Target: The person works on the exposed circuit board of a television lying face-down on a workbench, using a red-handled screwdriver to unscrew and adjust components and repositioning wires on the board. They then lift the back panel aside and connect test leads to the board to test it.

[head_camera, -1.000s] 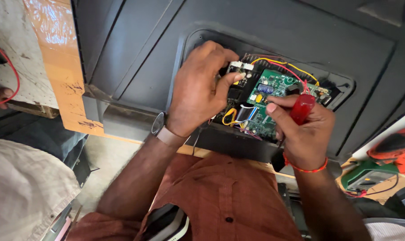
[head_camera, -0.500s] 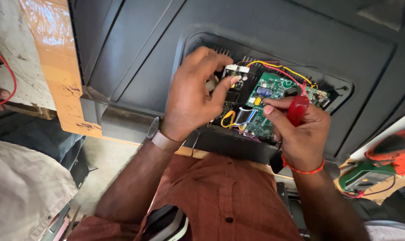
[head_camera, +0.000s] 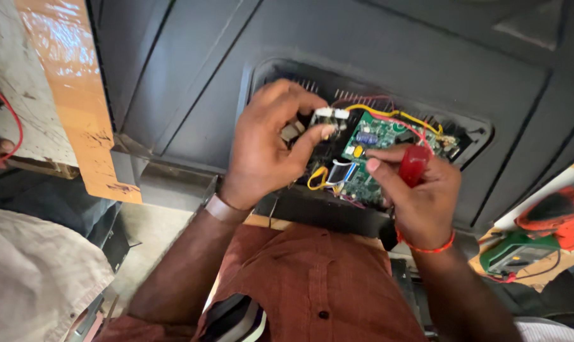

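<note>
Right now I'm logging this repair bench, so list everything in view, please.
appliance casing: one, dark grey, fills the top
circuit board: one, green, in the casing's opening
wires: several, yellow and red, over the board
white connector: one, at the left fingertips
red tool handle: one, in the right hand
meter: one, green, lower right
cloth: one, beige, lower left
left hand: pinching the connector
right hand: gripping the handle

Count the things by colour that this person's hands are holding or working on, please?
White: 1, small white plastic connector pinched by left hand
Red: 1, red tool handle in right hand
Green: 1, green circuit board
Total: 3
</note>
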